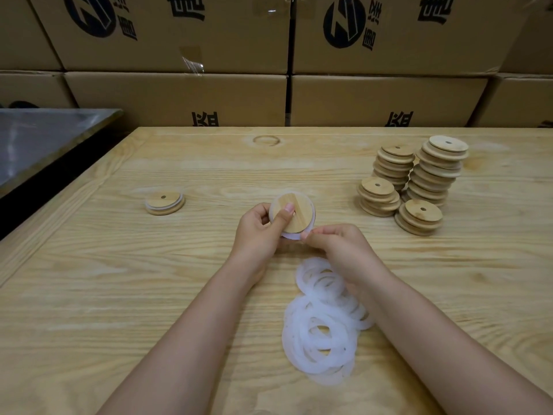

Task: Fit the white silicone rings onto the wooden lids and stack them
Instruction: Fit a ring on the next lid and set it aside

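Left hand point(258, 227) grips the lid point(294, 215), thumb on top; right hand point(332, 239) pinches the ring point(291, 236), probably half-seated. Stretch evenly, work around the rim.

The left hand point(259, 227) is gripping a wooden lid point(294, 215) tilted above the table point(119, 280), thumb pressing across its face. The right hand point(338, 244) is pinching a white silicone ring point(291, 236) at the lid's lower edge. A pile of loose rings point(321, 322) is lying near the forearms. Stacks of bare lids point(419, 181) are standing to the right, and a short ringed stack point(164, 202) is sitting to the left. Cardboard boxes point(179, 97) are lining the back.
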The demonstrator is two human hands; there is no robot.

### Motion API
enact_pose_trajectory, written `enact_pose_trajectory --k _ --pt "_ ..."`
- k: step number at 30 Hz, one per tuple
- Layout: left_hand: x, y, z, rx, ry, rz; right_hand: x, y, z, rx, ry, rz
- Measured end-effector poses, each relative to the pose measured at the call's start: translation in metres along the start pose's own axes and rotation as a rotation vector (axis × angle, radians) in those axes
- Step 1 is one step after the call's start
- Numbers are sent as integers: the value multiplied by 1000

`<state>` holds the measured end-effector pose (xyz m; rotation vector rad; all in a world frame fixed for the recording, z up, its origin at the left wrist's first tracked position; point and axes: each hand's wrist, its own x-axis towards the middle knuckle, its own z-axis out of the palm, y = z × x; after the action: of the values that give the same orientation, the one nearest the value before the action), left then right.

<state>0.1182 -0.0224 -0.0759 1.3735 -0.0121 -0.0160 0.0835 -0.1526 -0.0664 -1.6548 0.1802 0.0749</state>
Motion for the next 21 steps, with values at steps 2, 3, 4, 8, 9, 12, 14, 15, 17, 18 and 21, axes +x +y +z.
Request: enact_pose_trajectory --k 2,3,4,8,9,12,14,15,17,18,21 --pt "-1 1 0 -2 -5 6 0 1 0 -7 10 3" --pt "0 1 0 -7 -13 3 0 2 0 -8 22 2" --pt "-1 2 0 -18 -26 -2 -1 2 1 -6 38 -2" --pt "-1 2 -3 -50 -64 -27 -4 4 3 1 95 -61" --pt "0 2 -3 -55 -72 -33 -5 4 3 5 102 -76" --pt "2 2 -5 -74 -101 -39 -4 6 2 -5 147 -122" --pt "2 3 -5 -86 -122 -38 -3 6 -1 -36 180 -182" --pt "1 3 -5 -91 -139 -33 -1 6 -3 -49 165 -218" --pt "0 3 -5 -91 -176 -19 1 7 -6 -111 54 -332" --pt "-1 3 -4 -88 -187 -17 2 8 -7 -168 -4 -397" --pt "-1 3 -4 -85 -209 -35 7 11 -12 -259 -32 -499"
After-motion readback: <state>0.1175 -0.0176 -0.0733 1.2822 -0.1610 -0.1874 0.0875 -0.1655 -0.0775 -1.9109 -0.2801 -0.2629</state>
